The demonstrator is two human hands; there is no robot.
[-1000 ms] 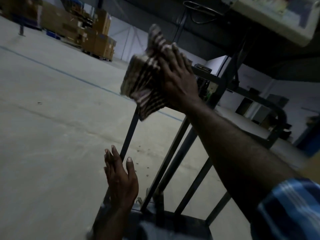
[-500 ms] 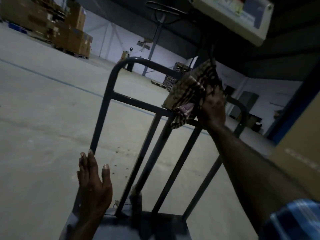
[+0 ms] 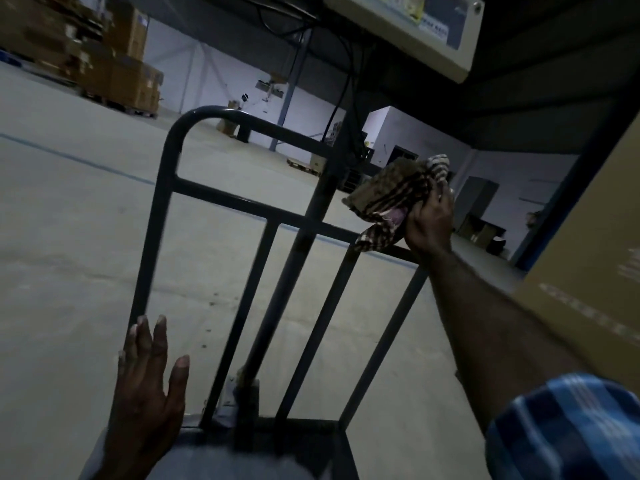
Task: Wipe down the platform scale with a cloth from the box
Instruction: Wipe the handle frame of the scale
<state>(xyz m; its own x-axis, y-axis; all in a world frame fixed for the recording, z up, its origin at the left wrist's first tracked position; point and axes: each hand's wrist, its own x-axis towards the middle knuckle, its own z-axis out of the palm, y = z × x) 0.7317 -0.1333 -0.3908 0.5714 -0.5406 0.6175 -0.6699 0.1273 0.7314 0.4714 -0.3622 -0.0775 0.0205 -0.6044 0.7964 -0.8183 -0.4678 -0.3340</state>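
The platform scale's dark metal guard rail (image 3: 221, 199) rises in front of me, with a central post (image 3: 294, 258) up to the beige display head (image 3: 405, 26) at the top. My right hand (image 3: 429, 223) grips a bunched striped cloth (image 3: 391, 199) and holds it against the right end of the rail, near the middle crossbar. My left hand (image 3: 149, 382) is flat with fingers spread, at the lower left of the rail by the scale's platform (image 3: 304, 445), holding nothing.
A large cardboard box (image 3: 595, 271) stands close on the right. Stacked cartons on pallets (image 3: 114, 71) sit far back left on the concrete warehouse floor (image 3: 69, 237). Cables (image 3: 343, 81) hang from the display head down along the post.
My right hand has carried the cloth from the left top of the rail across to its right end. The view has swung left. My left hand stays near the rail's lower left.
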